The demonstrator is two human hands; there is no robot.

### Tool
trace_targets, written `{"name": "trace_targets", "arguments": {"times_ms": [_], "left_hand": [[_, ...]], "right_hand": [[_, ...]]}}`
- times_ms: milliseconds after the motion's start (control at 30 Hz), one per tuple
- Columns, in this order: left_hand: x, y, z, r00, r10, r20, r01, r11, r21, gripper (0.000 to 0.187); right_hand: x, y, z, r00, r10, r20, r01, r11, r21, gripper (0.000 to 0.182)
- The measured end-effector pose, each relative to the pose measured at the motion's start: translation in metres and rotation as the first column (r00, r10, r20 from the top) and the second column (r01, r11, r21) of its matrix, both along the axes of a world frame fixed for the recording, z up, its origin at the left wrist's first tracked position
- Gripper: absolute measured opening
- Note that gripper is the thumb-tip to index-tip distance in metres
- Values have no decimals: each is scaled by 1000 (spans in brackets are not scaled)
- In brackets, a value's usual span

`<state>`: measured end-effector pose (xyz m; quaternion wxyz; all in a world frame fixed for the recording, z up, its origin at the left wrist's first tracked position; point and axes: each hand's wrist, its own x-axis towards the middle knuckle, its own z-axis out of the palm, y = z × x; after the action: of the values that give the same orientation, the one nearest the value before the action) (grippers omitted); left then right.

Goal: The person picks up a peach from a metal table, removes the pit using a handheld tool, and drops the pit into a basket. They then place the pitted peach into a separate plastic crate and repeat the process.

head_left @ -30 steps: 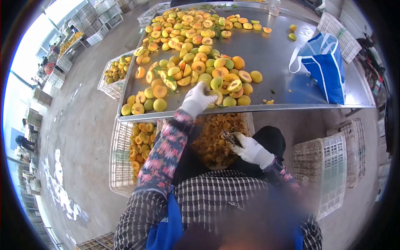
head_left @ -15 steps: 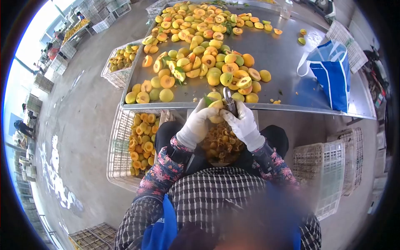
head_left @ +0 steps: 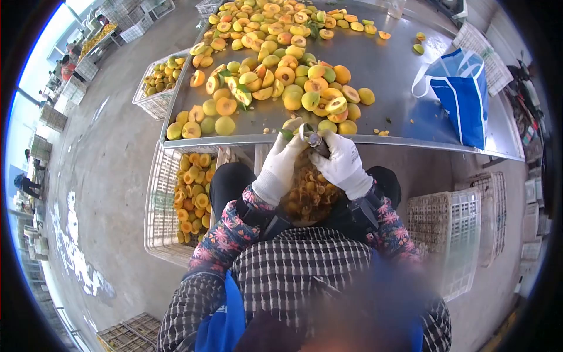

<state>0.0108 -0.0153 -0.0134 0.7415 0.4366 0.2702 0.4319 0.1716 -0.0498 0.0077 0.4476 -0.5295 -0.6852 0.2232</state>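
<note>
My left hand (head_left: 278,171), in a white glove, is closed around a yellow peach that its fingers mostly hide, just in front of the table edge. A green leaf (head_left: 287,134) shows by the fingertips. My right hand (head_left: 343,165), also gloved, grips a metal hand tool (head_left: 315,139) with a shiny curved head and a dark handle, held against the fruit. Below both hands, a container of wet peach scraps (head_left: 308,196) sits between my knees. Whole and halved yellow peaches (head_left: 284,75) are piled on the steel table (head_left: 387,88) ahead.
A crate of pitted peach halves (head_left: 193,196) stands left of my legs, and another peach crate (head_left: 158,82) is beyond it. Pale plastic crates (head_left: 444,234) stand at right. A blue bag (head_left: 460,100) rests on the table's right side. People work far left.
The metal tool has turned, its head now lower and pointing more toward me. Both hands stay together at the fruit. The whole view has shifted slightly, moving the table up and left.
</note>
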Motion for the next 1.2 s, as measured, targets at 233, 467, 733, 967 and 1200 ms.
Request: {"name": "trace_targets", "arguments": {"times_ms": [233, 467, 733, 967, 1200], "left_hand": [[7, 12, -8, 972, 171, 158, -130, 962, -241, 55], [3, 8, 3, 986, 79, 146, -35, 959, -282, 68], [-18, 4, 6, 989, 63, 130, -11, 932, -363, 52], [-9, 5, -2, 970, 110, 215, -31, 940, -340, 45], [6, -2, -11, 963, 177, 205, -110, 947, -302, 42]], "right_hand": [[2, -10, -16, 898, 118, -425, -243, 936, -255, 22], [5, -4, -22, 940, 3, -341, -86, 970, -227, 44], [17, -22, -15, 823, -73, -563, -220, 873, -435, 35], [-12, -43, -13, 999, 23, 33, -19, 993, -117, 28], [-26, -45, -22, 997, -20, 68, 33, 979, -201, 27]]}}
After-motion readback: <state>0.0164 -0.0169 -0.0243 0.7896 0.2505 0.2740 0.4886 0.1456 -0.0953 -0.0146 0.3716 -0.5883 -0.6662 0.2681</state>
